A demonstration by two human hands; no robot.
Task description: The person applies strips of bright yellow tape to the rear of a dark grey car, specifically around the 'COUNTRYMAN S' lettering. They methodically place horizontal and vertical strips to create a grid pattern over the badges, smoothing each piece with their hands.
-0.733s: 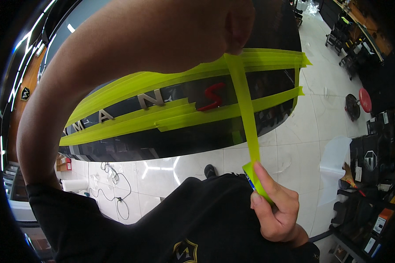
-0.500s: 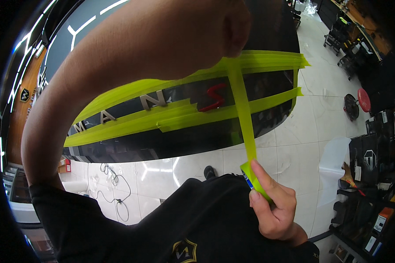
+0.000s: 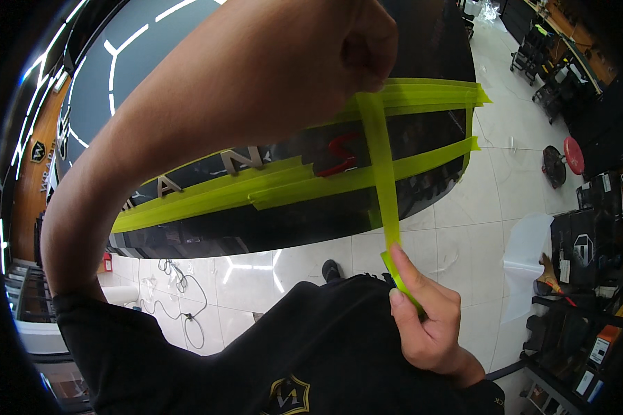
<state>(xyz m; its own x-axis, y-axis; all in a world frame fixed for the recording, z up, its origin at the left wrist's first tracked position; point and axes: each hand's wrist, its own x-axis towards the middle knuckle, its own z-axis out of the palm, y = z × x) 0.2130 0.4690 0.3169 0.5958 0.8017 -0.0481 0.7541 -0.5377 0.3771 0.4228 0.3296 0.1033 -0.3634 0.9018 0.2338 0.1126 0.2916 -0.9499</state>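
A strip of yellow-green masking tape (image 3: 378, 152) stretches taut down across a dark glossy car panel (image 3: 426, 131). At its top end my left hand (image 3: 368, 48) is closed in a fist against the upper tape band (image 3: 436, 95), with the fingertips partly hidden. My right hand (image 3: 429, 321) pinches the masking tape roll (image 3: 403, 283) between thumb and fingers, below the panel's edge. Just left of the strip is a red raised letter (image 3: 338, 155). Silver raised letters (image 3: 244, 160) sit farther left, partly behind my left forearm, above a lower tape band (image 3: 214, 199).
Black cases and shelves (image 3: 588, 256) line the right side, with a translucent sheet (image 3: 526, 266) beside them. A round red-topped stool (image 3: 573, 155) stands farther back. A cable (image 3: 195, 297) lies on the tiled floor at lower left.
My right hand has moved slightly up and left with the roll. My left forearm has shifted a little, covering more of the upper tape band; the strip stays taut.
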